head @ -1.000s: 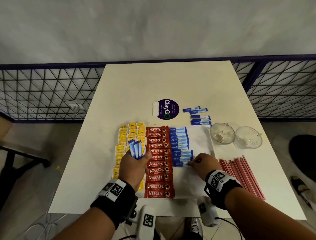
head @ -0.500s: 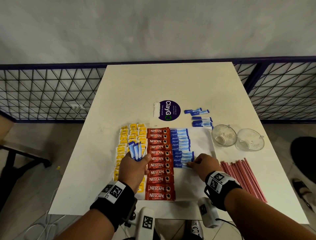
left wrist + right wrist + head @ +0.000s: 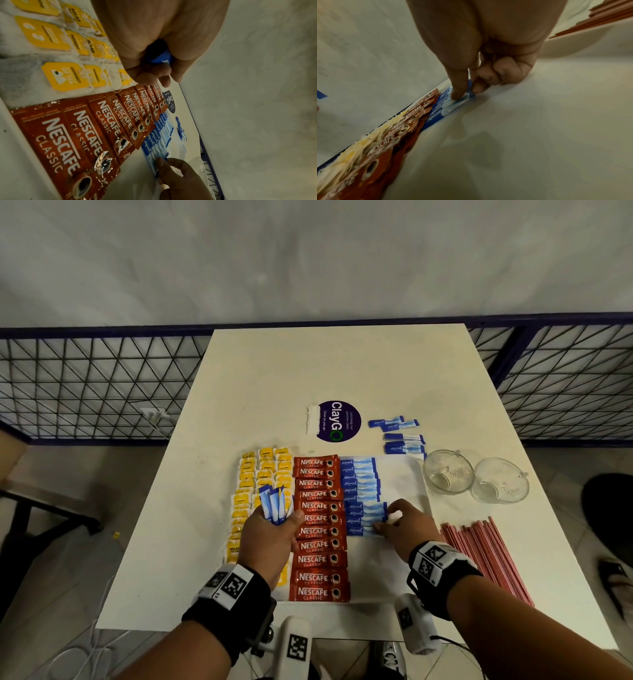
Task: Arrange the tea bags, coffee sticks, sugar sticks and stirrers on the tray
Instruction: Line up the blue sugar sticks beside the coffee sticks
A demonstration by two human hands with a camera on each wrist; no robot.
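Note:
A white tray (image 3: 404, 474) holds rows of yellow tea bags (image 3: 263, 470), red Nescafe coffee sticks (image 3: 317, 529) and blue sugar sticks (image 3: 359, 491). My left hand (image 3: 270, 539) hovers over the tea bags and grips a fan of several blue sugar sticks (image 3: 272, 503), whose blue end also shows in my fist (image 3: 161, 58). My right hand (image 3: 404, 529) pinches the right end of the nearest blue sugar stick (image 3: 467, 93) in the row, thumb and forefinger on it against the tray. Red stirrers (image 3: 486, 556) lie on the table right of the tray.
Two overturned glass cups (image 3: 448, 470) (image 3: 500, 484) stand right of the tray. Loose blue sugar sticks (image 3: 400, 436) and a round purple sticker (image 3: 339, 421) lie behind it. A blue mesh railing (image 3: 102, 385) runs behind the white table (image 3: 342, 364).
My right hand has stayed at the end of the sugar row, shifting the nearest stick slightly. My left hand has held its bundle almost still.

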